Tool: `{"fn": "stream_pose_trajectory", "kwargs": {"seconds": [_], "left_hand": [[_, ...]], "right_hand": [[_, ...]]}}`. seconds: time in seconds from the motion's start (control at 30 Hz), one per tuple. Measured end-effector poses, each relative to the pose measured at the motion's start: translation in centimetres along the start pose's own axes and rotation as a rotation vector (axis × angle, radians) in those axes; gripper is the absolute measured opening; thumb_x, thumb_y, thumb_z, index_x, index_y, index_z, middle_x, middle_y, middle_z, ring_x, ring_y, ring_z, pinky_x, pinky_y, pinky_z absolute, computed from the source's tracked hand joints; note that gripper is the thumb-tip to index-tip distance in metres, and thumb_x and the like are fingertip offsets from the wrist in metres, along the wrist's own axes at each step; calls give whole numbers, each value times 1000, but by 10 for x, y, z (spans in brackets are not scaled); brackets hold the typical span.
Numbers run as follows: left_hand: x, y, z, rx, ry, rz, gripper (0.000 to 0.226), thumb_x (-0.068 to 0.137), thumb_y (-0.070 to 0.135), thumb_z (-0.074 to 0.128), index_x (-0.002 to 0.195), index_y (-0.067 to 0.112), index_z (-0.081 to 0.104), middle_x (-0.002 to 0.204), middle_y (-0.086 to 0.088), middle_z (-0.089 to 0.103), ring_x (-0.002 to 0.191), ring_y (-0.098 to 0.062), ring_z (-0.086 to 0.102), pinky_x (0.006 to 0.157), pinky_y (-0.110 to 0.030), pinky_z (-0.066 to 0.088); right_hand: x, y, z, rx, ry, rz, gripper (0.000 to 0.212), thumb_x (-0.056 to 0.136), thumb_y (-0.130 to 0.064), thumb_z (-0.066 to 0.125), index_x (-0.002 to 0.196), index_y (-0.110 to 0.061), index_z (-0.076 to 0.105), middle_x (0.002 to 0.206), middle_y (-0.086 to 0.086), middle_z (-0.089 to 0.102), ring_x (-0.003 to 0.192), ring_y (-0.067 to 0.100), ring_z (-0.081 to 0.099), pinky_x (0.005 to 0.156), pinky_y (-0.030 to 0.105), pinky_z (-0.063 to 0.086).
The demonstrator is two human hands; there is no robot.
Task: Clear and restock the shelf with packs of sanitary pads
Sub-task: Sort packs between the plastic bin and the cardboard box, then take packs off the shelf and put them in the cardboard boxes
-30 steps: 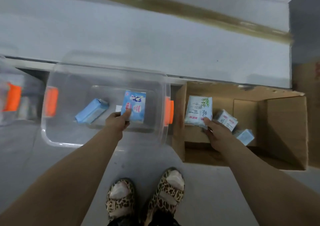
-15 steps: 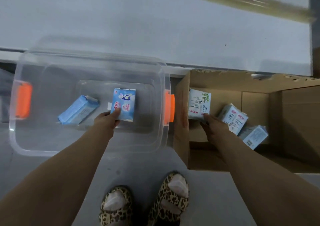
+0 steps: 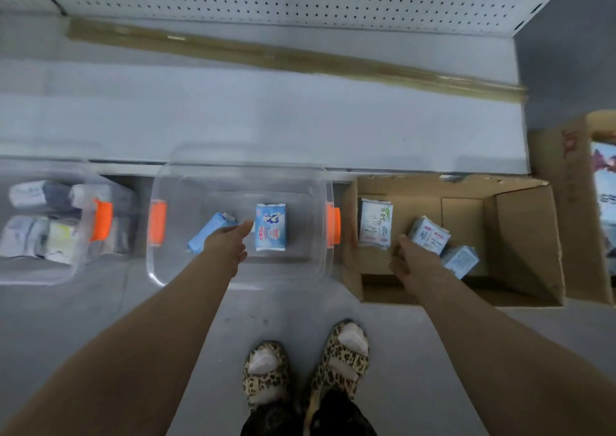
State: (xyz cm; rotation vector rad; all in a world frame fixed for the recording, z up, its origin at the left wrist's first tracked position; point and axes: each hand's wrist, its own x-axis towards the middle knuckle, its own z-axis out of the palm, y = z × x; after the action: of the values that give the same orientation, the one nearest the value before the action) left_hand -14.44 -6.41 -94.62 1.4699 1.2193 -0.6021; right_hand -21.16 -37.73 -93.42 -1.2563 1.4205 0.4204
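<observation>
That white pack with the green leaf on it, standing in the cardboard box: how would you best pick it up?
Probably by its two long side edges, coming straight down from above. The white leaf pack seems to stand propped near the left wall of the cardboard box, its printed face up and both side edges free. The right hand is beside its lower right corner, so thumb on one edge, fingers on the other, looks natural.

You see a clear bin (image 3: 186,269) with orange latches (image 3: 157,222), light-blue packs (image 3: 270,227), a brown cardboard box (image 3: 523,235), and leopard-print slippers (image 3: 343,362) on your feet.
</observation>
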Motion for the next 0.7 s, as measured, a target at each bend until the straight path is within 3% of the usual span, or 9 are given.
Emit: {"fn": "stream_pose_trajectory", "kwargs": {"seconds": [0.07,0.13,0.23,0.3,0.37,0.47,0.6,0.7], "left_hand": [[-35,21,-15,-11,-43,32,31,86,30,78,106,14,60,80,-3,52,75,-19,52,87,-34,49],[-75,45,-31,4,-106,55,35,82,35,81,103,12,67,78,-6,57,63,-15,49,81,-35,47],[-143,87,-52,5,-183,96,32,81,33,82,101,14,65,72,-6,53,57,-15,44,69,-28,42],[-207,120,-66,-14,-236,146,36,81,26,83,108,14,62,72,-4,53,56,-15,42,55,-25,38],[-269,150,-78,-38,-283,207,40,81,20,82,113,14,59,74,-2,55,57,-15,42,50,-25,36],[-363,196,-93,-8,-320,333,44,81,22,83,118,14,61,81,-3,57,65,-15,48,54,-25,38],[-482,250,-105,88,-357,576,51,80,22,83,126,12,62,111,-9,63,96,-22,54,71,-30,41],[-569,280,-111,180,-348,797,49,81,18,83,125,11,62,116,-10,57,102,-25,52,79,-30,42]], "right_hand": [[-39,-20,-13,-116,-2,-81,46,99,-23,60,134,7,53,106,22,66,66,14,54,71,32,52],[-92,-48,-24,-163,-40,-118,41,99,-22,59,130,5,56,124,25,64,75,22,60,88,40,54],[-167,-85,-43,-268,-12,-175,28,95,-32,62,108,-8,67,109,18,68,100,33,65,100,52,52],[-221,-112,-61,-370,1,-279,46,88,-43,64,122,-13,65,112,9,66,108,29,62,101,46,52],[-279,-140,-80,-442,3,-392,55,89,-41,67,136,-14,57,114,8,64,104,26,62,95,38,51],[-366,-183,-108,-455,-37,-535,53,91,-39,71,134,-13,55,115,13,64,90,24,64,82,36,50],[-462,-238,-142,-522,-52,-763,56,90,-44,72,135,-14,56,126,9,62,111,26,61,89,35,48],[-540,-277,-170,-603,-67,-955,58,90,-43,72,139,-15,55,139,8,57,122,25,57,93,31,45]]}}
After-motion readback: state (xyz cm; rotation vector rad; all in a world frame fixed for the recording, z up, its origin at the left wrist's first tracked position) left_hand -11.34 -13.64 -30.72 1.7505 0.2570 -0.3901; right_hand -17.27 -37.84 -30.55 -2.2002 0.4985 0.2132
